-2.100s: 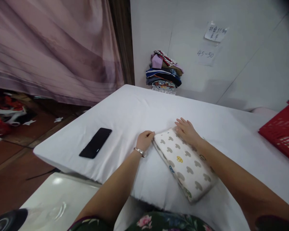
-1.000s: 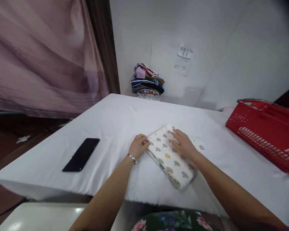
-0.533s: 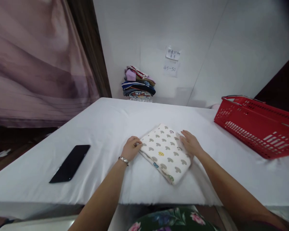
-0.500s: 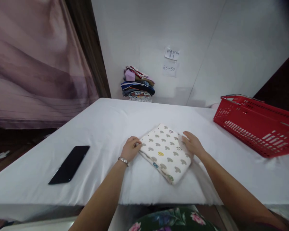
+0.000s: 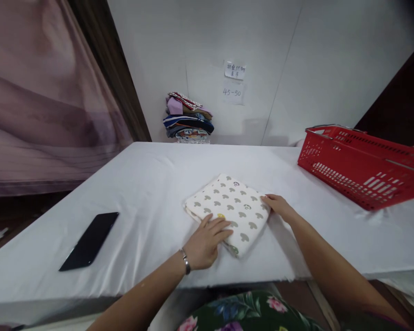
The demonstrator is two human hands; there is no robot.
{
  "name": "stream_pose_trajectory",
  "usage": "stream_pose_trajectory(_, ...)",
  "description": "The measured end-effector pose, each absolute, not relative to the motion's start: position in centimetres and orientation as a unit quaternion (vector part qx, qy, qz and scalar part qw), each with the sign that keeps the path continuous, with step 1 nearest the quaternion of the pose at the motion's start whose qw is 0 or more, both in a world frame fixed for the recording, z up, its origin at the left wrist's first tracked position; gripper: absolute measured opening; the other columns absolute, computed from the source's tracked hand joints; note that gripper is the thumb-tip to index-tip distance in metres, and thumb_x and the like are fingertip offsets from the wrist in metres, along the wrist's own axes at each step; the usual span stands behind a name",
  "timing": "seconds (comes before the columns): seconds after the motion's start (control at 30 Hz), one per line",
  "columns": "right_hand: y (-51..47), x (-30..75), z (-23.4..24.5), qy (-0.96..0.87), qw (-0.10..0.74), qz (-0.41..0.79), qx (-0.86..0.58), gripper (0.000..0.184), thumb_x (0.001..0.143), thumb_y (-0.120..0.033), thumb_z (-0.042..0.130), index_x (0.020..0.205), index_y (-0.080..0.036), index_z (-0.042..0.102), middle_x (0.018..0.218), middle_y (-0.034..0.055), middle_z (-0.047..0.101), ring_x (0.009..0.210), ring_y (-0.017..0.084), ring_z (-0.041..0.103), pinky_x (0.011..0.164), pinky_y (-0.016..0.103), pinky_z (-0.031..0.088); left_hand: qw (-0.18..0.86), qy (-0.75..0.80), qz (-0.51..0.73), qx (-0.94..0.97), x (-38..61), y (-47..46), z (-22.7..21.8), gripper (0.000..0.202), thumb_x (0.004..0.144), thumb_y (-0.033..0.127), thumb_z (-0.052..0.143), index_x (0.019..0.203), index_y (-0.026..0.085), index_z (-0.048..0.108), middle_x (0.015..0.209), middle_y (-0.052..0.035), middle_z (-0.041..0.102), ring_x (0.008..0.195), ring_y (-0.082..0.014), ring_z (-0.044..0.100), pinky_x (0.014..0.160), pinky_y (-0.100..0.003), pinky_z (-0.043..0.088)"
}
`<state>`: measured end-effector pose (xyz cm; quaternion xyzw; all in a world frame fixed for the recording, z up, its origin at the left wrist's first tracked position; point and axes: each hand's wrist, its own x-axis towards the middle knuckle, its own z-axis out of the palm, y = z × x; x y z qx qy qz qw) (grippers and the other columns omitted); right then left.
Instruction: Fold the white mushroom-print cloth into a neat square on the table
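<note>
From my head camera, the folded cloth (image 5: 227, 209) lies on the white table (image 5: 148, 184) straight in front of me, near the front edge. It is cream with small grey mushroom shapes and sits turned like a diamond. My left hand (image 5: 205, 243) lies flat on its near corner, palm down, fingers (image 5: 218, 226) spread and loose, pressing rather than pinching. A metal bracelet (image 5: 185, 261) circles that wrist. My right hand (image 5: 278, 206) rests on the table at the cloth's right corner, fingers relaxed and touching its edge, not closed around anything. I cannot tell whether the fingertips slip under the fabric.

A black phone (image 5: 89, 240) lies face up well to the left of the cloth. A red basket (image 5: 362, 161) stands at the right side of the table. At the far edge, against the wall, sits a stack of folded clothes (image 5: 188, 118), with two paper notes (image 5: 233, 82) stuck on the wall just right of it. A mauve curtain (image 5: 37, 101) hangs on the left.
</note>
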<state>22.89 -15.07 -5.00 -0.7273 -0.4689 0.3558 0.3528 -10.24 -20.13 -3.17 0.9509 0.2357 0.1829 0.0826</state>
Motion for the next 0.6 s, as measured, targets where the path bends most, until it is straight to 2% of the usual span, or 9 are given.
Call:
stream_pose_trajectory(0.17, -14.7, 22.5, -4.1, -0.414, 0.407, 0.451, -0.678, 0.040, 0.065, -0.037, 0.069, 0.098, -0.016, 0.066, 0.097, 0.0095, 0.070, 0.083, 0.022, 0.065, 0.067, 0.031, 0.054, 0.044, 0.251, 0.162, 0.953, -9.0, -20.2, -3.7, 0.055, 0.076, 0.013, 0.051, 0.129, 0.024, 0.041, 0.135, -0.0073, 0.045, 0.128, -0.0242, 0.034, 0.108, -0.051, 0.015)
stream_pose_trajectory(0.37, -14.0, 22.8, -3.5, -0.415, 0.408, 0.500, -0.642, 0.040, 0.062, -0.025, 0.070, 0.100, -0.016, 0.064, 0.095, 0.0093, 0.070, 0.080, 0.021, 0.066, 0.067, 0.031, 0.054, 0.022, 0.227, 0.158, 0.961, -8.3, -19.6, -4.1, 0.052, 0.078, 0.014, 0.050, 0.129, 0.023, 0.041, 0.131, -0.0066, 0.049, 0.123, -0.0233, 0.039, 0.107, -0.047, 0.020)
stream_pose_trajectory(0.5, -10.5, 24.7, -1.8, -0.426, 0.473, 0.456, -0.621, 0.052, 0.055, -0.018, 0.073, 0.106, -0.015, 0.061, 0.092, 0.0074, 0.069, 0.075, 0.020, 0.065, 0.069, 0.032, 0.054, 0.020, 0.220, 0.172, 0.960, -5.0, -19.2, -3.9, 0.044, 0.082, 0.017, 0.048, 0.126, 0.021, 0.044, 0.129, -0.0064, 0.050, 0.118, -0.0228, 0.042, 0.102, -0.041, 0.028)
stream_pose_trajectory(0.6, -7.0, 26.2, -1.2, -0.434, 0.504, 0.356, -0.656, 0.063, 0.055, -0.017, 0.071, 0.116, -0.015, 0.055, 0.105, 0.0094, 0.065, 0.086, 0.021, 0.064, 0.076, 0.032, 0.053, 0.022, 0.204, 0.183, 0.961, -1.0, -18.7, -4.0, 0.035, 0.088, 0.017, 0.040, 0.123, 0.020, 0.046, 0.123, -0.0062, 0.055, 0.112, -0.0200, 0.047, 0.097, -0.037, 0.033)
